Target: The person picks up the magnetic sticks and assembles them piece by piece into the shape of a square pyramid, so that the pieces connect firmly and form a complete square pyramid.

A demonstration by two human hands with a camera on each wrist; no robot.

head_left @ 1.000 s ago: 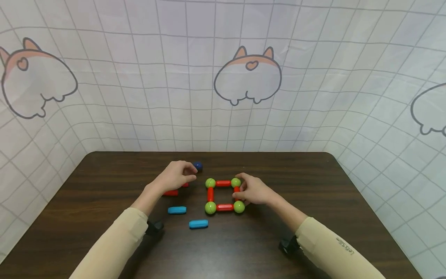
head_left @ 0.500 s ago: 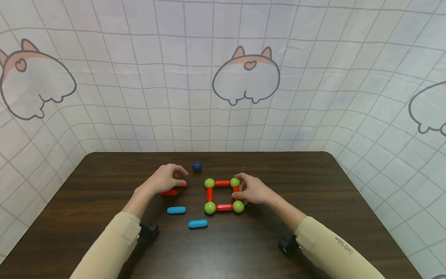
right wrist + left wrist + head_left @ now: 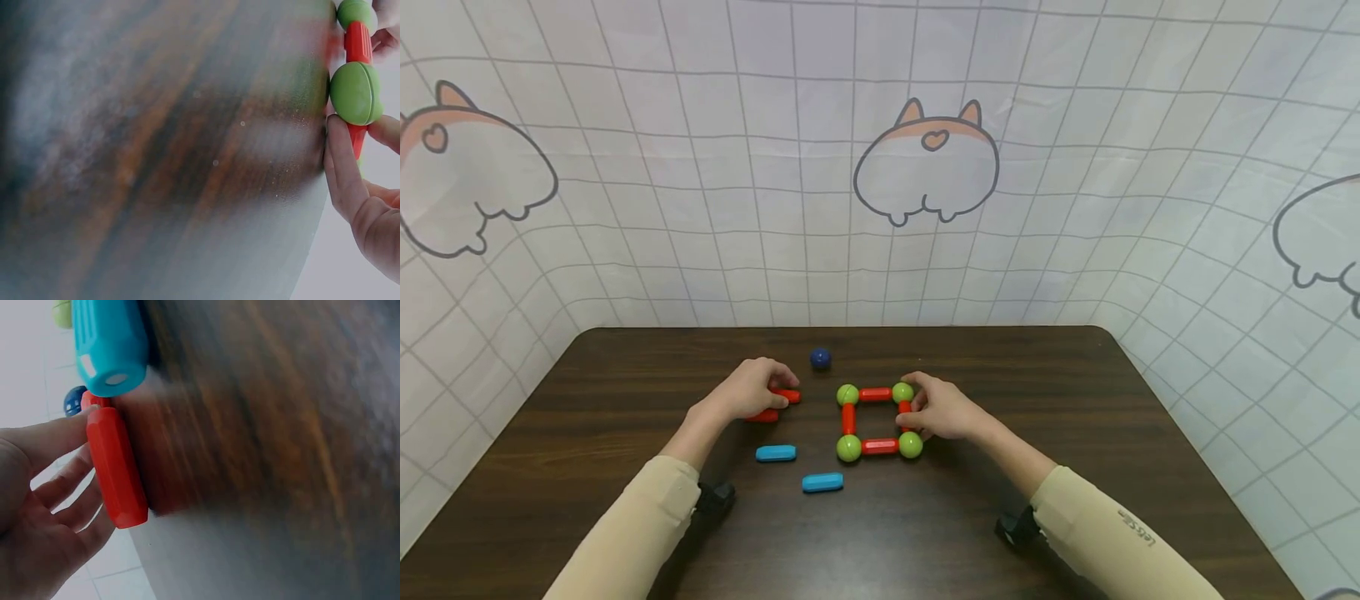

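A square of red rods joined by green balls (image 3: 848, 448) lies flat mid-table. My right hand (image 3: 951, 410) pinches its right-side red rod (image 3: 905, 408), thumb inside the square and fingers outside. In the right wrist view those fingers lie beside the near green ball (image 3: 353, 94). My left hand (image 3: 747, 390) is at two loose red rods to the left. Thumb and fingertips close around the farther red rod (image 3: 787, 396). The nearer red rod (image 3: 117, 469) lies partly under the hand and hides most of the farther one in the left wrist view.
Two light blue rods (image 3: 776, 453) (image 3: 823, 482) lie in front of the left hand and the square. A dark blue ball (image 3: 821, 359) sits behind, left of the square. The dark wooden table (image 3: 1037, 358) ends at a white patterned cloth (image 3: 880, 267).
My left hand has moved left from near the dark blue ball, lowered to the farther red rod and closed its fingers on it. The right hand keeps its place on the square.
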